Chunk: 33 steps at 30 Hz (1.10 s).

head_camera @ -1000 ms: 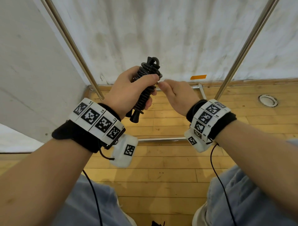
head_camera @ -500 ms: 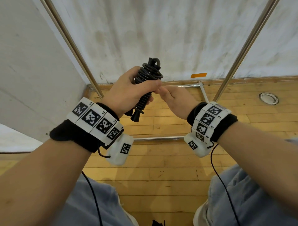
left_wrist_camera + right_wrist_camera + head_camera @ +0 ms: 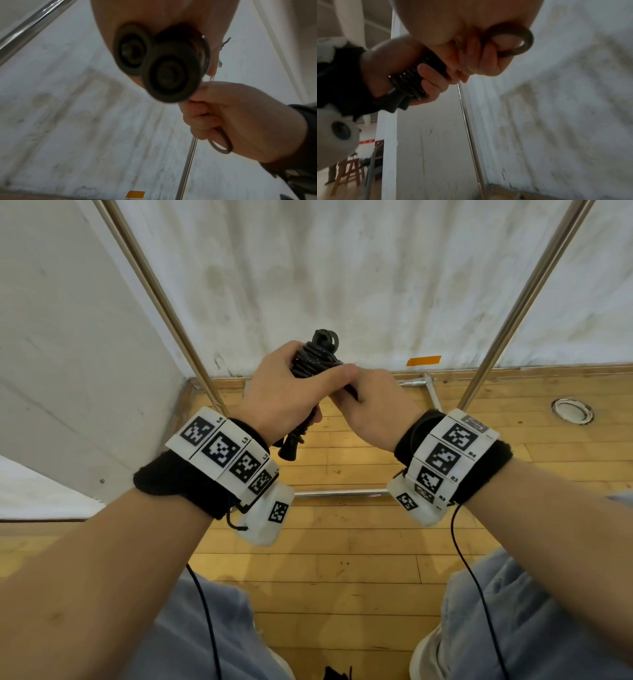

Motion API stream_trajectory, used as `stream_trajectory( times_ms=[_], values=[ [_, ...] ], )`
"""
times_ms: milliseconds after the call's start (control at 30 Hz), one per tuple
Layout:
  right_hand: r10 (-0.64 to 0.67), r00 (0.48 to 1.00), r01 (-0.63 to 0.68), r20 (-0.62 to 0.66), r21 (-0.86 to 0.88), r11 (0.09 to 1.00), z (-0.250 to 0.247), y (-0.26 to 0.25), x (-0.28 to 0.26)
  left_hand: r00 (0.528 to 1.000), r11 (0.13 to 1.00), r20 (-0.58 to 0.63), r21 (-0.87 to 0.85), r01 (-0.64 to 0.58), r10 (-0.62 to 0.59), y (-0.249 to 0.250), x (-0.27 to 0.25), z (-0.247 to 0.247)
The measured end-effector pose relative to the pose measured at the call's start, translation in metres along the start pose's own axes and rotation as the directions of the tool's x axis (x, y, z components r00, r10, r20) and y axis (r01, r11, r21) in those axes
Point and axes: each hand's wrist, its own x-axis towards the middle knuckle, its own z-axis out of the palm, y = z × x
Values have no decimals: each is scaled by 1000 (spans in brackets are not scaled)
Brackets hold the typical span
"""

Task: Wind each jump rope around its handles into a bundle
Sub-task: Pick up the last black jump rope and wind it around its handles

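A black jump rope (image 3: 317, 356) is wound in tight coils round the top of its two ribbed handles, held upright in front of me. My left hand (image 3: 284, 395) grips the handles, thumb across the coils. The handle ends (image 3: 291, 448) stick out below the palm and show as two round caps (image 3: 171, 75) in the left wrist view. My right hand (image 3: 373, 402) presses against the left thumb, its fingers curled round a short loop of rope (image 3: 221, 143), also visible as the rope loop (image 3: 513, 39) in the right wrist view.
Two slanted metal poles (image 3: 161, 302) (image 3: 524, 299) rise against a stained white wall. A low metal bar (image 3: 342, 493) lies on the wooden floor below my hands. An orange tape strip (image 3: 423, 360) and a round floor fitting (image 3: 572, 411) sit at the right.
My right hand has closed in against the left thumb and curled tighter on the rope loop. The bundle stays almost where it was in my left hand.
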Motion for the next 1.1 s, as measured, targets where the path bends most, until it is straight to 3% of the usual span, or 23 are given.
stream_trajectory(
  times_ms=[100, 200, 467, 633, 733, 800, 900, 1100],
  values=[
    [-56, 998, 57, -28, 19, 998, -2, 2, -2, 998, 1000, -66, -24, -4, 2, 1, 2, 0],
    [-61, 998, 60, -8, -83, 995, -4, 8, -3, 999, 998, -44, -65, -12, 9, 3, 0, 0],
    [-44, 999, 47, 31, -120, 992, -2, 14, -2, 1000, 990, -16, -139, -21, 19, 2, -2, 0],
    [21, 997, -14, 71, -88, 996, -2, 15, -2, 1000, 997, -7, -70, 12, -13, -6, 2, 2],
    [75, 995, -72, 65, -44, 996, 1, 16, -4, 997, 999, -65, -5, 51, -51, -10, 7, -2],
    [113, 993, -113, 30, -7, 994, 0, 19, -5, 992, 990, -62, -96, 108, -114, -11, 13, -12],
    [137, 991, -137, -4, -11, 990, -2, 19, -5, 986, 954, 38, -249, 169, -165, -12, 15, -17],
    [136, 988, -135, -69, 22, 991, -1, 5, -7, 997, 999, -68, -24, 41, -43, -17, 13, -17]
  ],
)
